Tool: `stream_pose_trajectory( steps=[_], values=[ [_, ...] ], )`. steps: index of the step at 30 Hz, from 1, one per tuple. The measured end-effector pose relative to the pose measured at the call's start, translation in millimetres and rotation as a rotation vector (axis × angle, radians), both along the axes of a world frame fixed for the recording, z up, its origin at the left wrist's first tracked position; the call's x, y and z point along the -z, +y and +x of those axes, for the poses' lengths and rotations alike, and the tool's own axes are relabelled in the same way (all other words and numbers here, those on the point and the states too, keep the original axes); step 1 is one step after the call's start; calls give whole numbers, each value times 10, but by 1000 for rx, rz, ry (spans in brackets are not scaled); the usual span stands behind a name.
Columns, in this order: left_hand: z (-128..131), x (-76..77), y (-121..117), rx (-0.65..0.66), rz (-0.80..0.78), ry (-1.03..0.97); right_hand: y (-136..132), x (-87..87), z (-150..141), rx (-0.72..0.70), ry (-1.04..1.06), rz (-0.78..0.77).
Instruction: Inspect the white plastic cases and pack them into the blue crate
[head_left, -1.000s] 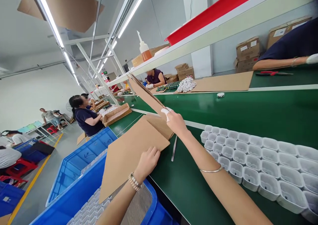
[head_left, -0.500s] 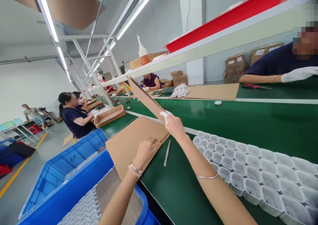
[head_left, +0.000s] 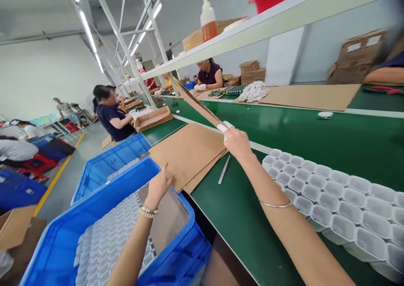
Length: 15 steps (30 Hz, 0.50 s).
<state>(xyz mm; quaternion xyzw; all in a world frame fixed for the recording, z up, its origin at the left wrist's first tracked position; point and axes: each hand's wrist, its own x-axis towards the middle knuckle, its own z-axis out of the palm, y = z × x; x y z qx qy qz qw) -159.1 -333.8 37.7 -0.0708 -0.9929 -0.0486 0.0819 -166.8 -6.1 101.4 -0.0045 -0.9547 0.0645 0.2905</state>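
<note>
My right hand (head_left: 237, 144), with white tape on its fingertips, is closed on the edge of a raised brown cardboard sheet (head_left: 197, 103) that tilts up above the green table (head_left: 315, 139). My left hand (head_left: 157, 186) pinches the near edge of the flat cardboard sheets (head_left: 187, 153) that lie on the table's corner. Below that hand is a blue crate (head_left: 104, 210) filled with white plastic trays (head_left: 107, 239). A thin metal strip (head_left: 224, 175) lies on the table between my arms.
Rows of white plastic cups (head_left: 334, 202) cover the table at my right. A second blue crate (head_left: 110, 168) stands beyond the first. Other people work along the line, one seated at the left (head_left: 110, 115). A shelf (head_left: 252, 25) with a glue bottle (head_left: 208, 19) runs overhead.
The flat sheets have slid further onto the table. My left hand drew back to their near edge, over the crate. My right hand kept its hold on the raised sheet.
</note>
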Motion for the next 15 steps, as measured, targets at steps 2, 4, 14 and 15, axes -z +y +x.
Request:
stream_pose_trajectory(
  steps=[2, 4, 14, 15],
  values=[
    [-27, 17, -151, -71, 57, -3, -41, 124, -41, -35, 14, 80],
    [-27, 86, -386, -170, 111, -29, -99, 278, -75, -75, -14, 163],
    [663, 748, -1004, -349, 523, -260, -370, 859, -126, -267, -243, 455],
    [734, 760, -997, -337, 576, -241, -366, 872, -131, -260, -244, 464]
  ],
)
